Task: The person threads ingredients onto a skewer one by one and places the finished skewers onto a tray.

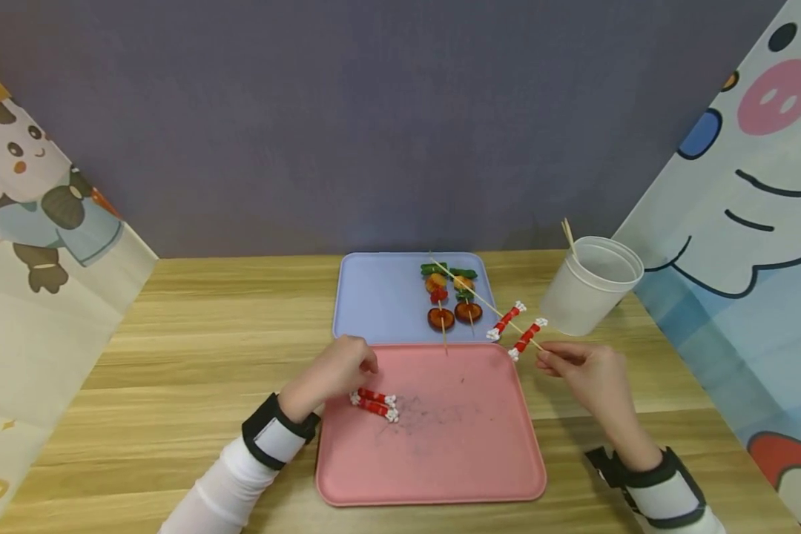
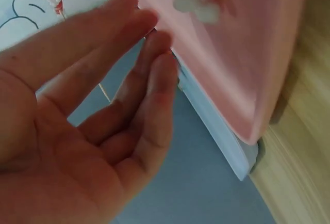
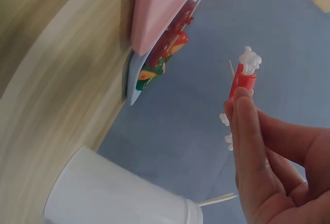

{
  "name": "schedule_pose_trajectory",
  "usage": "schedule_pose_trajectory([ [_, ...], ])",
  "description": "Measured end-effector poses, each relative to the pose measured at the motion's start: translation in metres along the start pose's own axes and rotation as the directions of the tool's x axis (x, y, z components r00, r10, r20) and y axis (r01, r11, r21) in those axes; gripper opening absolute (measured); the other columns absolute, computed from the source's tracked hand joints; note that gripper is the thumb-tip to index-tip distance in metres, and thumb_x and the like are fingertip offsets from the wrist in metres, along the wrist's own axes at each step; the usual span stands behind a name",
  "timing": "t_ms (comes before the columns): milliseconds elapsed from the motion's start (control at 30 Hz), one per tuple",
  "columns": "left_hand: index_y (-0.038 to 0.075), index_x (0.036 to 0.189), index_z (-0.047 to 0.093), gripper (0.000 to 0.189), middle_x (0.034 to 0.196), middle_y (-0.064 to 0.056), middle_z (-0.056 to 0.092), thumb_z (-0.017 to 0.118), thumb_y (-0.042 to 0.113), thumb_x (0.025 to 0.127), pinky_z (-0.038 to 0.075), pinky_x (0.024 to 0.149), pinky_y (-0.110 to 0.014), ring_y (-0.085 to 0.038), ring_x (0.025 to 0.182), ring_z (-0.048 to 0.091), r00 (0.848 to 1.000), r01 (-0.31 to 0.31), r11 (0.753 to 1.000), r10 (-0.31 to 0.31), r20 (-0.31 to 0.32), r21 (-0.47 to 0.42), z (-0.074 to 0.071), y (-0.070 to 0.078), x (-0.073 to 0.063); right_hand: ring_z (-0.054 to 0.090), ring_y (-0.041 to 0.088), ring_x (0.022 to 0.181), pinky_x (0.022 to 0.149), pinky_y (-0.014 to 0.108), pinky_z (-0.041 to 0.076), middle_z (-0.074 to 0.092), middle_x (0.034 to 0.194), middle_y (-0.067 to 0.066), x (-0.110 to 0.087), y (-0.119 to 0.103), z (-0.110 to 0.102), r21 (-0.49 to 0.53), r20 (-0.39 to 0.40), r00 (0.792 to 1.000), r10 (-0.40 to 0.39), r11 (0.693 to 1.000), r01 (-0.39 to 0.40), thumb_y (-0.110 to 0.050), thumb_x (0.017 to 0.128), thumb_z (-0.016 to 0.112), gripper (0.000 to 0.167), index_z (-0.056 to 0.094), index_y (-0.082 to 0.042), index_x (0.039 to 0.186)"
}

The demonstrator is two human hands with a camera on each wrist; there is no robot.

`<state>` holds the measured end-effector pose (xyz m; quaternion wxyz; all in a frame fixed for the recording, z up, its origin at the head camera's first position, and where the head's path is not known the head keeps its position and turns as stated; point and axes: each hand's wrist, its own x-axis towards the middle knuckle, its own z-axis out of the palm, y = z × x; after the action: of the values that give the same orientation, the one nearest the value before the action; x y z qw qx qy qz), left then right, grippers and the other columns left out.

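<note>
My right hand pinches the lower end of a thin wooden skewer to the right of the pink tray. Two red rods with knobby white ends, like toy meat on bone, are threaded on it, one nearer the fingers and one higher up. The skewer points up and left over the blue tray. Over the left side of the pink tray hovers my left hand, fingers loosely bent with nothing held. Just below it, two more such red rods lie side by side on the tray.
Behind the pink tray lies a blue tray bearing two loaded skewers of toy food, one stick reaching toward the pink tray. A white bucket with a few bare sticks stands at the back right. A grey wall rises behind.
</note>
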<state>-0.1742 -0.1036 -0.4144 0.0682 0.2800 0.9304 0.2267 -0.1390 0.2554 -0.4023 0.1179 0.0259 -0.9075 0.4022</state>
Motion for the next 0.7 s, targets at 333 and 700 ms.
schedule_pose_trajectory([
  [333,0.005,0.068,0.068,0.014,0.068,-0.003,0.064,0.071,-0.008,0.067,0.045,0.055,-0.028,-0.014,0.063,0.051,0.989,0.037,0.999,-0.039,0.14,0.022,-0.0014,-0.0051,-0.0045,0.063,-0.01,0.057,0.051,0.011,0.048,0.073,0.074,0.014,0.0035,0.0043,-0.006,-0.082,-0.048,0.999,-0.004,0.997,0.0,-0.009,0.082,0.073,0.015,0.075,0.001,0.092],
  [700,0.01,0.06,0.065,0.02,0.058,0.004,0.055,0.071,-0.009,0.064,0.041,0.047,-0.025,-0.012,0.056,0.049,0.99,0.049,0.996,-0.058,0.132,0.074,0.0002,-0.0068,-0.0045,0.063,-0.008,0.057,0.051,0.011,0.048,0.073,0.074,0.011,0.0025,0.005,-0.0068,-0.121,-0.049,0.999,0.007,0.993,-0.013,-0.01,0.082,0.073,0.014,0.076,-0.001,0.093],
])
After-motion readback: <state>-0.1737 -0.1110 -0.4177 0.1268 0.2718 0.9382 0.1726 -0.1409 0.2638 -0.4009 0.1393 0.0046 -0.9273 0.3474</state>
